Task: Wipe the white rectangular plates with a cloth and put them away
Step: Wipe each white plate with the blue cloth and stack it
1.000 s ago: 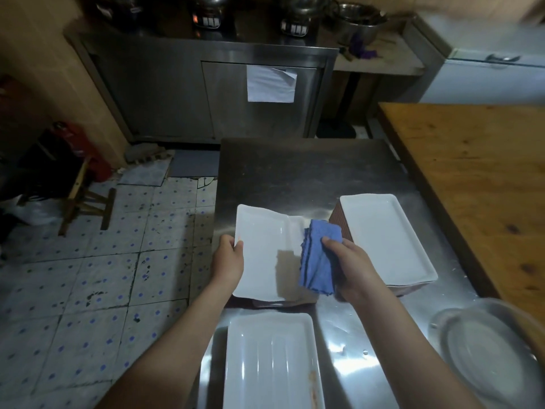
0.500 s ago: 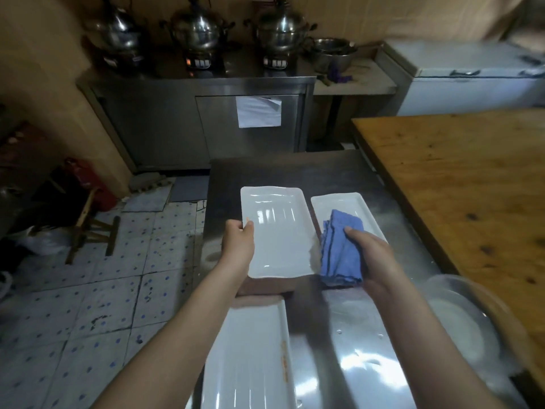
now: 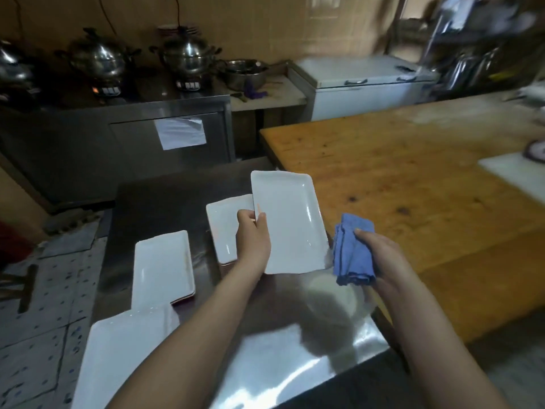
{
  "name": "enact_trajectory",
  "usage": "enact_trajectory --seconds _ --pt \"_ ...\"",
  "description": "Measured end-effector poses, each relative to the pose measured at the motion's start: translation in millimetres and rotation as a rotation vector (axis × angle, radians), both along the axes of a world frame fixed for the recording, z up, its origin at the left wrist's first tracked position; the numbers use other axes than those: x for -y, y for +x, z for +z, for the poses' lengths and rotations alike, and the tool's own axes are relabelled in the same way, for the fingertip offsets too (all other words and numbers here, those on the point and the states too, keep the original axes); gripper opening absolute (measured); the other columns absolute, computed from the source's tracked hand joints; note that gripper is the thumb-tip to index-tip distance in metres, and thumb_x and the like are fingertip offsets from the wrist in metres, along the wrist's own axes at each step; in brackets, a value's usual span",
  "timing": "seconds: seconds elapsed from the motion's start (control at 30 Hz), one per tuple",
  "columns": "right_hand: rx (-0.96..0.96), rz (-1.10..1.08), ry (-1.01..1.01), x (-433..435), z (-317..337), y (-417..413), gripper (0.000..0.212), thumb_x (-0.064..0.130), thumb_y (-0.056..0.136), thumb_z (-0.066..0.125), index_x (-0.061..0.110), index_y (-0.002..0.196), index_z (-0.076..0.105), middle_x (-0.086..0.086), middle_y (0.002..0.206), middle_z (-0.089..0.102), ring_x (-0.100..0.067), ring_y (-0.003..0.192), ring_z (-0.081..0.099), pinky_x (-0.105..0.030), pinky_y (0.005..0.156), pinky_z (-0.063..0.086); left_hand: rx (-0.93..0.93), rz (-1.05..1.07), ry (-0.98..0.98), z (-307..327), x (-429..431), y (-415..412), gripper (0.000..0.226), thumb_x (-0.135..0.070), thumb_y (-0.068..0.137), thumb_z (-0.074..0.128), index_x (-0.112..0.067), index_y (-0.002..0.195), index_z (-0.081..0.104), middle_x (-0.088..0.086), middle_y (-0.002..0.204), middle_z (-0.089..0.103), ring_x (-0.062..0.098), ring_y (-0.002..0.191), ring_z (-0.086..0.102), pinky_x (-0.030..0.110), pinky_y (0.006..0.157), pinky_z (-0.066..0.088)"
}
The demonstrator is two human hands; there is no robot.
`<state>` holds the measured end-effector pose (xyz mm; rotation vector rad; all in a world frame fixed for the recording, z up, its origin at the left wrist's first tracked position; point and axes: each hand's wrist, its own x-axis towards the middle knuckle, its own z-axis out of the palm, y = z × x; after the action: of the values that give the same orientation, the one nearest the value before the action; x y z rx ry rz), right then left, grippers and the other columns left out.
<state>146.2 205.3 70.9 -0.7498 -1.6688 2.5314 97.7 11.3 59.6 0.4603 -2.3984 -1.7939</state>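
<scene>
Left hand [image 3: 253, 237] grips plate [image 3: 290, 222]

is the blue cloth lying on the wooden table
No, the right hand grips the blue cloth, held up beside the white rectangular plate.

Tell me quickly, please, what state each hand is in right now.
Left hand: gripping the white rectangular plate by its long edge.
Right hand: holding the folded blue cloth.

No legible txt; paper [image 3: 182, 133] on cabinet blank.
</scene>
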Motion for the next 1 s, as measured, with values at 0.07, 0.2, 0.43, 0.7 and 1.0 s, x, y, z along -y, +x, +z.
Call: enact_trajectory --seconds 0.07,0.2,0.43,0.7,1.0 --pt "0.013 -0.019 0.006 -18.3 -0.9 8.8 0.014 0.005 0.092 0.054 0.001 0.081 0.061 -0.012 0.063 0.070 -0.021 0.053 0.068 -0.030 0.044 0.054 -0.110 -0.065 -0.082 -2.8 -26.8 5.1 0.012 -0.034 0.098 0.037 -0.022 0.099 0.035 -0.007 0.083 0.053 0.009 0.073 0.052 0.026 0.061 0.042" --pt "0.045 -0.028 0.039 -45.1 -6.2 19.5 0.012 0.005 0.093 0.053 -0.005 0.092 0.060 -0.019 0.082 0.067 -0.028 0.069 0.064 -0.038 0.065 0.054 -0.226 -0.202 -0.162 -11.2 -65.8 10.9 0.009 -0.035 0.098 0.039 -0.027 0.102 0.035 -0.007 0.096 0.055 0.010 0.080 0.054 0.014 0.057 0.038" --pt "0.055 -0.014 0.036 -68.3 -5.6 20.8 0.011 0.009 0.091 0.058 0.000 0.097 0.060 -0.021 0.093 0.068 -0.030 0.076 0.066 -0.041 0.067 0.055 -0.284 -0.240 -0.190 -11.5 -90.0 14.5 0.009 -0.033 0.098 0.041 -0.027 0.100 0.035 -0.017 0.082 0.052 -0.002 0.069 0.051 -0.001 0.052 0.036" --pt "-0.006 0.110 -0.045 -50.7 5.6 12.1 0.026 0.010 0.092 0.057 -0.005 0.113 0.059 -0.025 0.105 0.068 -0.036 0.092 0.067 -0.044 0.075 0.055 0.035 -0.073 0.181 -3.5 -80.4 15.6 0.028 -0.037 0.097 0.039 -0.014 0.113 0.045 0.003 0.106 0.059 0.022 0.096 0.059 0.036 0.085 0.051" --pt "-0.017 0.522 0.008 45.8 42.8 9.6 0.011 0.009 0.087 0.063 0.000 0.093 0.062 -0.012 0.076 0.073 -0.021 0.065 0.071 -0.029 0.054 0.056 0.258 0.058 0.620 11.6 -8.3 54.8 0.036 -0.036 0.100 0.037 -0.011 0.118 0.056 0.012 0.107 0.065 0.025 0.080 0.064 0.034 0.066 0.055"
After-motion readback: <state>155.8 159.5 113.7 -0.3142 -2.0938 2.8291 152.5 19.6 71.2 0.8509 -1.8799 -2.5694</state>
